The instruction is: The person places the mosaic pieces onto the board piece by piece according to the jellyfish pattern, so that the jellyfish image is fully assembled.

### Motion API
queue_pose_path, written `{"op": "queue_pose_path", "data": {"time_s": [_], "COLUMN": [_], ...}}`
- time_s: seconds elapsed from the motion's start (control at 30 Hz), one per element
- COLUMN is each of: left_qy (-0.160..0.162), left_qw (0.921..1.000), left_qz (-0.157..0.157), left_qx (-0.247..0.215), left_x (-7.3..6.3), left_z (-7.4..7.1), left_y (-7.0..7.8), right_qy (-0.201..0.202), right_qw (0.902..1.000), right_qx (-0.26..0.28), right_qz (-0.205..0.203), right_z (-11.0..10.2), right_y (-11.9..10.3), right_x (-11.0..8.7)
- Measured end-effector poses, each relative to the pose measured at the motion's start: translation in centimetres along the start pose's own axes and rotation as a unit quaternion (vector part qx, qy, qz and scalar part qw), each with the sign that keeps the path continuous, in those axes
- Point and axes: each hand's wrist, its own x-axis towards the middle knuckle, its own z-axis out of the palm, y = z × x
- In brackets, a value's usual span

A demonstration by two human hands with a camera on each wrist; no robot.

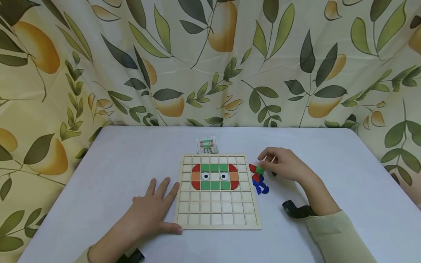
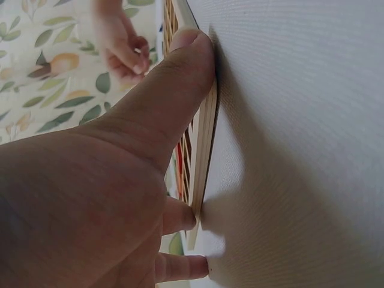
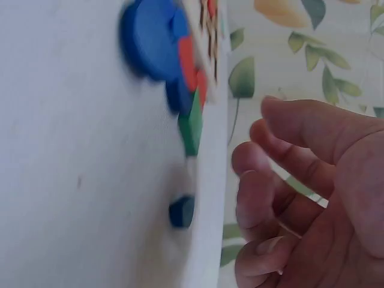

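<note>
A wooden grid board lies on the table with red, orange and green tiles and two eye tiles set in its upper half. My left hand is spread at the board's left side, its thumb and a finger touching the edge. Over the loose pieces at the right of the board hovers my right hand, fingers loosely bent, nothing seen between them. Below it are a green square tile, red pieces and blue pieces. The right wrist view also shows a small dark piece apart from the others.
A small picture card with a gridded coloured figure lies just beyond the board's far edge. White cloth covers the table. Behind it hangs a curtain printed with fruit and leaves.
</note>
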Motion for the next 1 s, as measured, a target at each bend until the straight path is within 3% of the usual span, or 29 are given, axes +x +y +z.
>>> {"op": "queue_pose_path", "data": {"time_s": [0.4,1.0], "left_qy": [0.002,0.004], "left_qw": [1.0000,1.0000], "left_qz": [0.000,0.004], "left_qx": [0.003,-0.001], "left_x": [0.0,-0.1], "left_z": [0.1,0.0], "left_y": [-0.1,-0.1], "right_qy": [-0.046,-0.031], "right_qw": [0.9983,0.9982], "right_qx": [-0.029,-0.047], "right_qz": [0.023,0.020], "right_z": [0.1,0.8], "right_y": [1.2,1.1], "right_x": [0.3,0.4]}}
